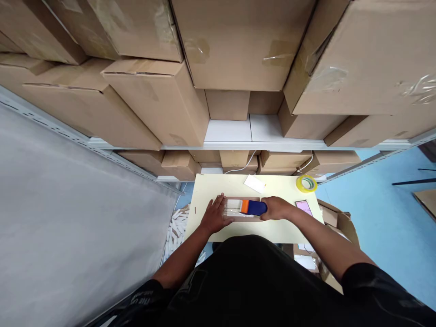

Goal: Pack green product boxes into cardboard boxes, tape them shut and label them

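Observation:
A small, narrow cardboard box (243, 219) lies lengthwise on the pale yellow table, with shiny clear plastic (233, 208) and white material showing on its left part. Over its middle and right is a dark blue object with an orange end (256, 208); its exact kind I cannot make out. My left hand (215, 215) rests at the box's left end, fingers stretched out and thumb apart. At the right end, my right hand (274, 208) is closed around the blue end of that object, by the box's edge. Its fingertips are partly hidden.
On the table (207, 186) lie a white card (255, 183), a roll of yellow tape (306, 183) and a phone (304, 207). Shelves of cardboard boxes (243, 45) rise behind it. An open carton (344, 222) stands at right, white scraps (177, 229) at left beside the grey wall (85, 204).

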`<state>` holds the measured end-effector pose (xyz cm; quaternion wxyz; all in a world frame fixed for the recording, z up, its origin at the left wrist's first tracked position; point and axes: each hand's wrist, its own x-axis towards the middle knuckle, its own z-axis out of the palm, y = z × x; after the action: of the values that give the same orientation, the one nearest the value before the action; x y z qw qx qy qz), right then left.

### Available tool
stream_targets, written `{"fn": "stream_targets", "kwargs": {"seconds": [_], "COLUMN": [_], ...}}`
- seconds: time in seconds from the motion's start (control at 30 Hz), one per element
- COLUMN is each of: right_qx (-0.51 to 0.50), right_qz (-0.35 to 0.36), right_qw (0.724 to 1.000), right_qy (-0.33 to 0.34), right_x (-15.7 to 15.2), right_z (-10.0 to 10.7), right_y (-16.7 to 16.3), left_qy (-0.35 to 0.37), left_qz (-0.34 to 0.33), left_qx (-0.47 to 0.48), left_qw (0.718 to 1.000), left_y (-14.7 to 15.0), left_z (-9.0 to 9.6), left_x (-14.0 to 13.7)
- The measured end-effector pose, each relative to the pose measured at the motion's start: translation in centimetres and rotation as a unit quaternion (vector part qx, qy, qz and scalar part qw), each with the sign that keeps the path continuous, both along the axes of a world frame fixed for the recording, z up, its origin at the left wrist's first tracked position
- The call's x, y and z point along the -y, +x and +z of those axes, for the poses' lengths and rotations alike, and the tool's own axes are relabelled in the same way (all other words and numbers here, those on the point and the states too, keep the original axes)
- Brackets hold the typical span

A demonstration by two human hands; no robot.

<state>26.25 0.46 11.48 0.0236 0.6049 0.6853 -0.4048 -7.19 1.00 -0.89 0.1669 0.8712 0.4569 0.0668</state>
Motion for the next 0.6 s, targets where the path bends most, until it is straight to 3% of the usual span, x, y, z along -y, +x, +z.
{"fn": "stream_targets", "kwargs": {"seconds": [0.13,0.23,0.47,0.6], "right_qx": [0.056,0.049,0.053,0.091], "right_qz": [-0.04,-0.052,-0.03,-0.023], "right_qw": [0.997,0.997,0.997,0.994], "right_qy": [-0.022,-0.037,-0.043,-0.048], "right_x": [2.8,4.5,4.2,3.7], "right_z": [-0.4,-0.6,-0.2,-1.4], "right_y": [7.4,10.8,13.5,14.0], "left_qy": [0.001,0.005,0.001,-0.005], "left_qz": [0.003,-0.003,-0.01,-0.007], "left_qx": [-0.009,-0.011,-0.019,-0.018], "left_qw": [1.0,1.0,1.0,1.0], "left_y": [0.1,0.2,0.4,0.6], "left_z": [0.0,-0.2,-0.1,0.0], "left_x": [0.0,0.1,-0.2,-0.2]}}
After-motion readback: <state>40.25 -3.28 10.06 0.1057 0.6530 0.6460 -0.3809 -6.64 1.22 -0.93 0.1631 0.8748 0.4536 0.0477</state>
